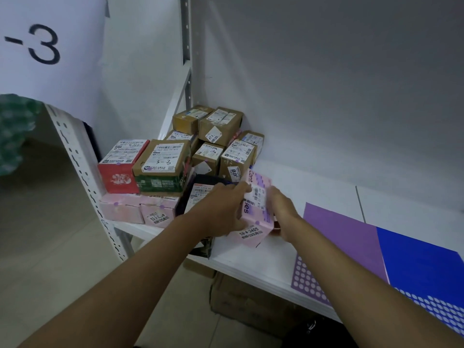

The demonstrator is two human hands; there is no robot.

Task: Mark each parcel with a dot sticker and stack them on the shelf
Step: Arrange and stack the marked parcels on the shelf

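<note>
Head view: both hands hold a pink parcel (pixel 256 209) above the white shelf (pixel 263 257), tilted, just right of the stacked parcels. Left hand (pixel 223 209) grips its left side, fingers curled over the top edge. Right hand (pixel 281 207) clasps the right side. Stack (pixel 180 162) of brown, red and pink boxes fills the shelf's back-left corner. Purple sticker sheet (pixel 339 237) and blue sticker sheet (pixel 416 262) lie flat to the right, apart from the parcel.
</note>
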